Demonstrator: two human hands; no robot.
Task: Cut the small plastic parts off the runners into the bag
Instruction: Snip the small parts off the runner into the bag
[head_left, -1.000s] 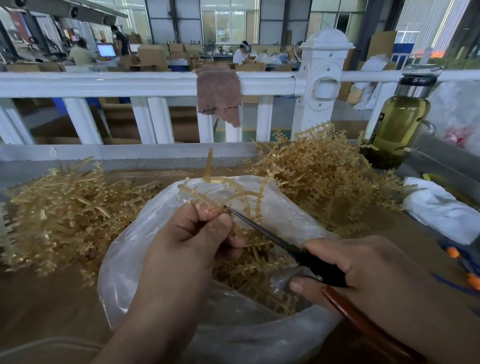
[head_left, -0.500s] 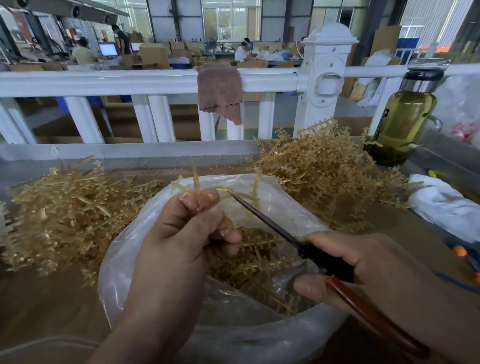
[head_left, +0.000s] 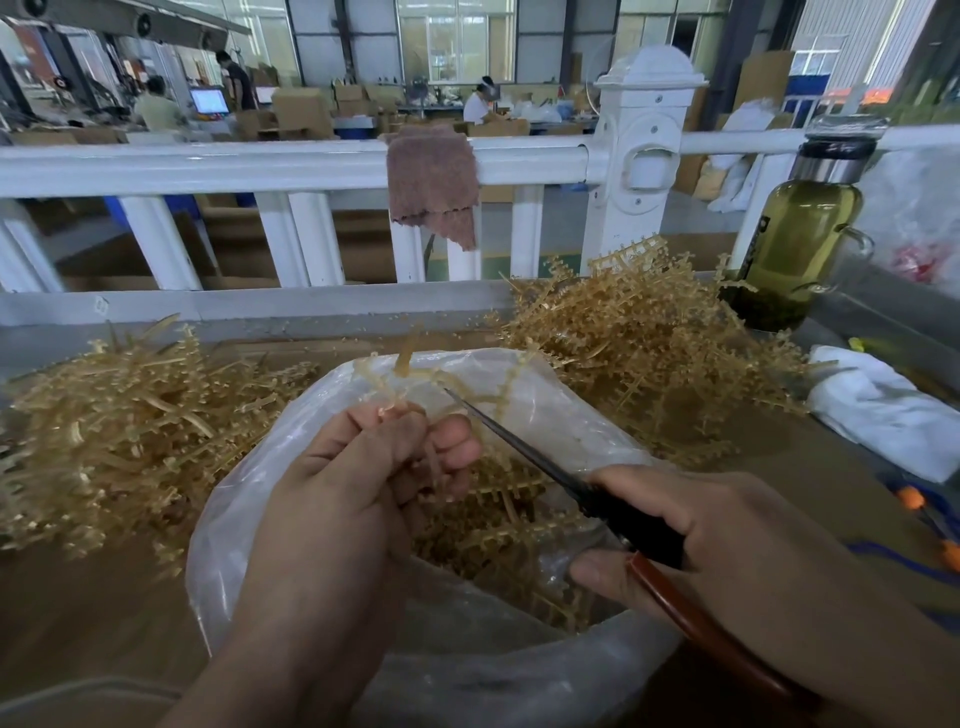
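Looking down through the head camera, I take the clear plastic bag (head_left: 244, 525) as my landmark. It sits open-mouthed on the brown table (head_left: 78, 597), directly under both hands.

The left hand (head_left: 353, 499) hovers over the bag's near-left rim. Its fingers and thumb are curled tight, pinching a pale amber runner (head_left: 410, 371). The runner sticks up past the bag's far rim, with small parts along its branches.

The right hand (head_left: 727, 545) is over the bag's right rim, fingers wrapped round the scissors (head_left: 524, 452). One reddish-brown handle loop shows below the thumb. The dark blades slant up and left across the bag's mouth, and their tip touches the runner just beyond the left fingertips. I see the blades as one thin line, so I cannot tell whether they are parted.

Inside the bag lies a heap of amber plastic pieces (head_left: 498, 525). The left pile (head_left: 119, 415) of runners spreads on the table beside the bag, and the right pile (head_left: 639, 353) rises behind and right of it. Further right of the bag stand a bottle (head_left: 795, 249) of greenish liquid and a white cloth (head_left: 883, 410). Behind the bag runs a white railing (head_left: 208, 166) with a brownish rag (head_left: 431, 187) draped over it.
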